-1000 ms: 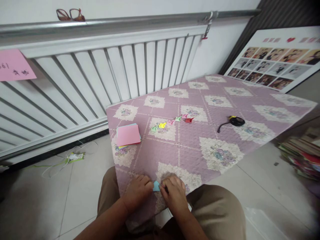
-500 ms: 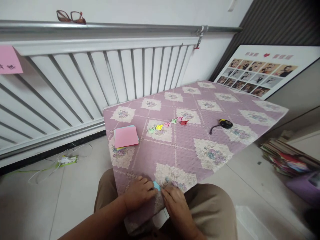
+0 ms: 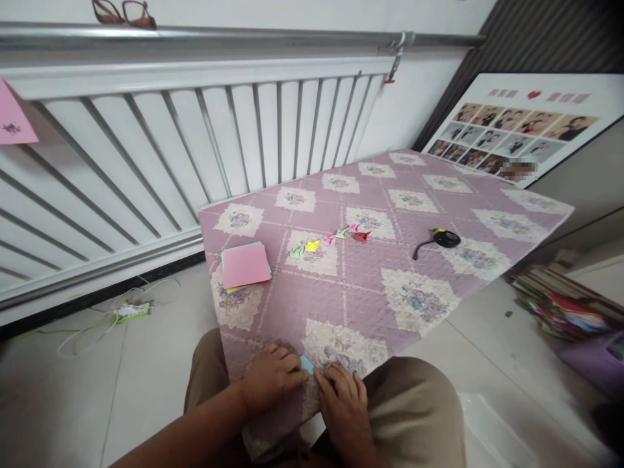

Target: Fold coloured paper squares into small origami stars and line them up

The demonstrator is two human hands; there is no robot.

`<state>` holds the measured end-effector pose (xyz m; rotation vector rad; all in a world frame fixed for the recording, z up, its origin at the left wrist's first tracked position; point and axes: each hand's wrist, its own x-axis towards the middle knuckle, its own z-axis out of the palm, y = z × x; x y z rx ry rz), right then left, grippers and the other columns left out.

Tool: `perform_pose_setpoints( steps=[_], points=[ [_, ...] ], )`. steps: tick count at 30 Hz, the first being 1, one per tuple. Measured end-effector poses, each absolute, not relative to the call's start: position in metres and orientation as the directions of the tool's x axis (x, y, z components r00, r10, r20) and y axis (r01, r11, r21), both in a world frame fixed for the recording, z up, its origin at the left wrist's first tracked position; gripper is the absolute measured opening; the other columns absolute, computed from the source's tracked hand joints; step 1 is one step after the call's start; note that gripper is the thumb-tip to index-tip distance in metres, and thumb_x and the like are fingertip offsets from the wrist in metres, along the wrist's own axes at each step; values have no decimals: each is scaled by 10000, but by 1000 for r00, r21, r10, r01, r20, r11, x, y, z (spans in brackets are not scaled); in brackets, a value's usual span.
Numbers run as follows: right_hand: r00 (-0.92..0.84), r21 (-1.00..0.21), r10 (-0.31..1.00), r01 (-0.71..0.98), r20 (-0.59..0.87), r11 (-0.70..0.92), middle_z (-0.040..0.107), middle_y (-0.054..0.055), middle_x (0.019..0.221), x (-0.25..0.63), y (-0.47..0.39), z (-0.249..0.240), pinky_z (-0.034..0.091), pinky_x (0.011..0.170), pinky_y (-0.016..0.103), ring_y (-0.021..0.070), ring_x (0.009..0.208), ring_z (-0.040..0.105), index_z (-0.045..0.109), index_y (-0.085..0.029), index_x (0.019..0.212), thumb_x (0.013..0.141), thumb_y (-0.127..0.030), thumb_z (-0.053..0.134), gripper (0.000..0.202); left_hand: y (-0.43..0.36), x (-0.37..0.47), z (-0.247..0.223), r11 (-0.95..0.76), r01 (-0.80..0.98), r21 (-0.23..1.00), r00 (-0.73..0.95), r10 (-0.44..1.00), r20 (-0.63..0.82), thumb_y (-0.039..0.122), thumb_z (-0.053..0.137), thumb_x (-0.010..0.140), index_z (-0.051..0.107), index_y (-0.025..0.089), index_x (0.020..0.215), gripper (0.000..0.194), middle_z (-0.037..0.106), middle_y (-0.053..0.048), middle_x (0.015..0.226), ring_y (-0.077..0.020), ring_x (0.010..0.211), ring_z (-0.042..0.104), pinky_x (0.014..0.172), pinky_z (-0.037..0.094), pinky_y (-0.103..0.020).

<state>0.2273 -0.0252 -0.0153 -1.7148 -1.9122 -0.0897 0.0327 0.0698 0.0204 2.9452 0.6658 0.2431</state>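
A small folded piece of light blue paper point(image 3: 307, 364) lies at the near end of the cloth-covered table point(image 3: 312, 302). On its left side, my left hand point(image 3: 273, 377) grips it with curled fingers. My right hand point(image 3: 342, 398) is at its right edge, thumb and fingertips bent down and pressing there. Farther up, several small folded paper figures form a row: light green point(image 3: 297, 251), yellow point(image 3: 312, 246), pink, green and red point(image 3: 361, 236). A stack of coloured paper squares point(image 3: 246, 265), pink on top, rests at the table's left edge.
A black and yellow object with a strap point(image 3: 446, 238) lies on the right part of the table. Behind stands a white radiator point(image 3: 287, 130) under a metal pipe holding glasses point(image 3: 124, 14). A photo board point(image 3: 517, 123) leans at the back right. A power strip point(image 3: 131, 311) is on the floor.
My right hand's fingers have bent and spread a little beside the blue paper. My left hand stays nearly in place. The camera view has shifted slightly.
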Motion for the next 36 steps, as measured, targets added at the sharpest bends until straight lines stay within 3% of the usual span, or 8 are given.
perform_pose_setpoints(
  steps=[6,11,16,22,28,32,36],
  points=[
    [-92,-203,891,958,445,200,678,23,1047,219,-24,-3,216,1020,430,216,1028,578,607,-279,1113,881,-135,409,337,70,34,21,-904,411,119,896,425,127,316,474,973,536,288,1163,202,573,-5,949,-175,844,473,717,304,-334],
    [-176,-200,871,935,459,294,680,34,1090,207,-21,-4,242,993,373,191,1048,572,577,-231,1165,870,-83,374,388,65,35,19,-908,409,86,900,418,125,283,487,964,587,221,1001,123,572,-16,898,-177,827,484,722,320,-328],
    [-234,-175,880,928,413,329,665,22,1135,212,-22,-4,241,991,374,203,1060,557,558,-261,1210,856,-160,472,378,52,23,16,-872,477,108,861,489,138,308,454,975,559,213,1139,217,594,-43,1042,-196,956,503,834,337,-345],
    [-334,-107,887,917,319,384,592,40,1264,218,-28,-4,223,1012,420,246,1141,509,488,-302,1311,790,-215,601,540,39,5,11,-834,546,83,827,552,109,307,447,974,517,226,1269,313,557,-67,1254,-215,1056,481,914,316,-362],
    [-262,-169,916,932,303,322,633,29,1196,215,-24,-6,268,977,425,246,1098,546,545,-317,1237,797,-162,576,467,40,9,15,-803,585,116,802,594,66,289,466,967,547,239,1226,276,580,-37,1234,-211,1038,492,858,357,-341],
    [-225,-310,959,912,174,270,671,11,1089,221,-12,4,373,881,363,214,997,587,607,-315,1142,815,-168,591,359,43,17,22,-726,642,246,738,672,58,261,498,950,611,267,1096,185,616,-1,1131,-194,998,503,841,375,-323],
    [-221,-401,973,888,59,226,662,13,1034,225,6,21,410,839,344,209,952,585,638,-315,1092,802,-152,614,334,42,28,26,-606,701,377,650,759,10,224,548,902,648,224,933,104,623,-12,1032,-197,977,503,862,380,-328]
  ],
)
